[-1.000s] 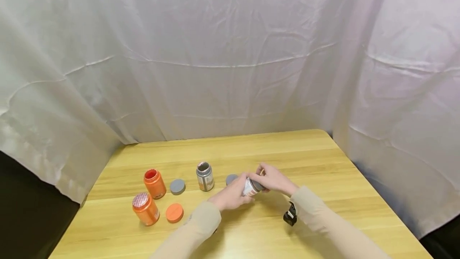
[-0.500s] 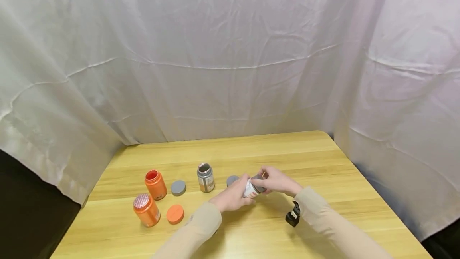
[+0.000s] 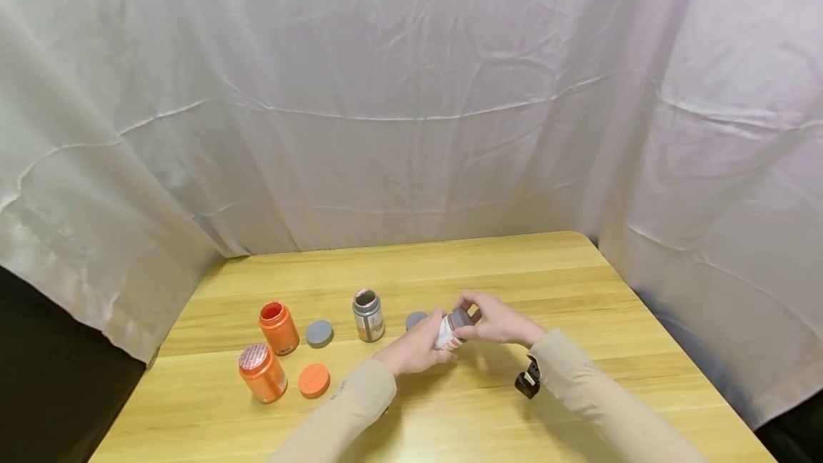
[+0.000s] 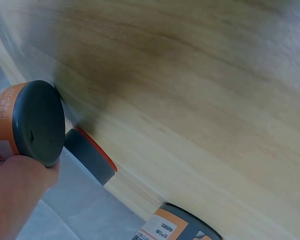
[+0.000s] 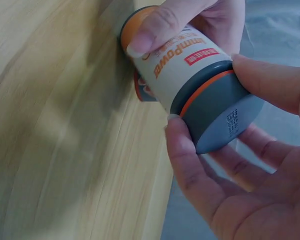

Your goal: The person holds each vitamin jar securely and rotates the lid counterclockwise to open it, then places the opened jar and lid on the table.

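Observation:
Over the table, my left hand point(image 3: 414, 350) grips a white-labelled supplement bottle point(image 3: 446, 334), tilted with its top toward my right hand. The bottle's dark base point(image 4: 40, 122) faces the left wrist view. My right hand point(image 3: 495, 319) holds the grey screw lid point(image 5: 220, 115) on the bottle's mouth, thumb on one side and fingers on the other. An orange ring shows between lid and neck in the right wrist view. Right beside my left hand lies a loose grey lid point(image 3: 415, 320), partly hidden by it; its orange edge shows in the left wrist view.
An uncovered grey bottle point(image 3: 368, 316) stands left of my hands. Farther left are a second grey lid point(image 3: 319, 334), an orange lid point(image 3: 313, 381), an open orange bottle point(image 3: 278, 329) and an orange bottle with a foil seal point(image 3: 263, 374). Grey curtain point(image 3: 411, 163) hangs behind the wooden table point(image 3: 514, 263).
My right hand's fingers have shifted round the lid, and more of the lid shows now. The left hand keeps its hold on the bottle in nearly the same place.

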A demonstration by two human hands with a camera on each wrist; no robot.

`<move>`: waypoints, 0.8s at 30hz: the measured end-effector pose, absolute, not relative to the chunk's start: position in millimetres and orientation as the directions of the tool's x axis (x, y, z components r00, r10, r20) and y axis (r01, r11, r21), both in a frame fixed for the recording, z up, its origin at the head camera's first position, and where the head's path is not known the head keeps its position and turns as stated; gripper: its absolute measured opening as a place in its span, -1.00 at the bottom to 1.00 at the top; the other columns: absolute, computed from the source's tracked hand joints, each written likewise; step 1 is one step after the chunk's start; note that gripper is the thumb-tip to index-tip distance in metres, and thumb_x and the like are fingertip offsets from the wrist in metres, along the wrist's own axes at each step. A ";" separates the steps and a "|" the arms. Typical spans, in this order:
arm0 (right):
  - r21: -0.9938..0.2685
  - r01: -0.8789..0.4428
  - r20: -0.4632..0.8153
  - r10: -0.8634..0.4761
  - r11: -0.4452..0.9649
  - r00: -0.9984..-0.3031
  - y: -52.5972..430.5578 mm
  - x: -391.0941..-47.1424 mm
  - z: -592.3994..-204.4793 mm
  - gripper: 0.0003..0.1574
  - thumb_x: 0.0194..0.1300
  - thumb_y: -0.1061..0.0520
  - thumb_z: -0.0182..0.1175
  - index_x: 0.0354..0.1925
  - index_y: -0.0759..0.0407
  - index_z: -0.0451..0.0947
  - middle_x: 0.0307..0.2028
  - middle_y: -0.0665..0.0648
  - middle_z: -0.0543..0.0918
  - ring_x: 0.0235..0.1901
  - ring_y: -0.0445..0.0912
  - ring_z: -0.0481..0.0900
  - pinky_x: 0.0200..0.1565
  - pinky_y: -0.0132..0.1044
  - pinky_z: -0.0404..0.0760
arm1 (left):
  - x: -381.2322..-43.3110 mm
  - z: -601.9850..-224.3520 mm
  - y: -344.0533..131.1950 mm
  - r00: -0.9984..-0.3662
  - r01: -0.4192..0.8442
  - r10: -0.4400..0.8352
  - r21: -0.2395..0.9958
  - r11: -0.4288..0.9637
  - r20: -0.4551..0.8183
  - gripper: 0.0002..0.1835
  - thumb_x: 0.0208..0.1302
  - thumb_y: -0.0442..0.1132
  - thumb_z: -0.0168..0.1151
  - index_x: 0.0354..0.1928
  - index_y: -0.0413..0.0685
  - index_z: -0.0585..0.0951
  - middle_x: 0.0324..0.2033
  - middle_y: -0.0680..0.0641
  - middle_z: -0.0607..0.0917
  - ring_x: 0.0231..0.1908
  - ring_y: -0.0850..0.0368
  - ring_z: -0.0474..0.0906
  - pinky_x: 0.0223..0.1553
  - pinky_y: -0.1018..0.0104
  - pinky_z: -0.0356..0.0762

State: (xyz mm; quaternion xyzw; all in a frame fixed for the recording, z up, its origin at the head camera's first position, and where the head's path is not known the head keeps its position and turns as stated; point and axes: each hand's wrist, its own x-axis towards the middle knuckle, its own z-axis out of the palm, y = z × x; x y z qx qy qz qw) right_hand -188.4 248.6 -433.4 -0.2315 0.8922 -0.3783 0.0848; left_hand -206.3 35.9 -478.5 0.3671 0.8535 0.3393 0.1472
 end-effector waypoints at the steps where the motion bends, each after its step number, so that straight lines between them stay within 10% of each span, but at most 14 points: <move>1: -0.716 -0.357 0.031 -0.484 0.600 -0.875 248.9 -188.5 -433.2 -0.60 0.21 0.14 0.38 -0.01 0.19 0.51 -0.09 0.19 0.62 -0.18 -0.03 0.67 -0.21 -0.35 0.68 | -206.3 -478.2 35.8 -0.687 0.524 0.727 0.691 0.498 -0.002 -0.39 0.29 -0.11 0.38 0.25 -0.04 0.28 0.05 0.01 0.54 -0.04 0.27 0.53 0.03 0.42 0.54; 24: -0.766 -0.497 0.228 -0.551 0.408 -0.803 250.7 -194.5 -450.5 -0.36 -0.15 0.62 0.34 -0.14 0.09 0.58 0.08 0.18 0.65 0.19 0.18 0.55 0.25 0.08 0.55 | -209.2 -479.7 33.4 -0.693 0.489 0.721 0.737 0.467 0.003 -0.38 0.32 -0.11 0.36 0.28 -0.03 0.26 0.12 -0.04 0.57 0.07 0.19 0.55 0.13 0.31 0.53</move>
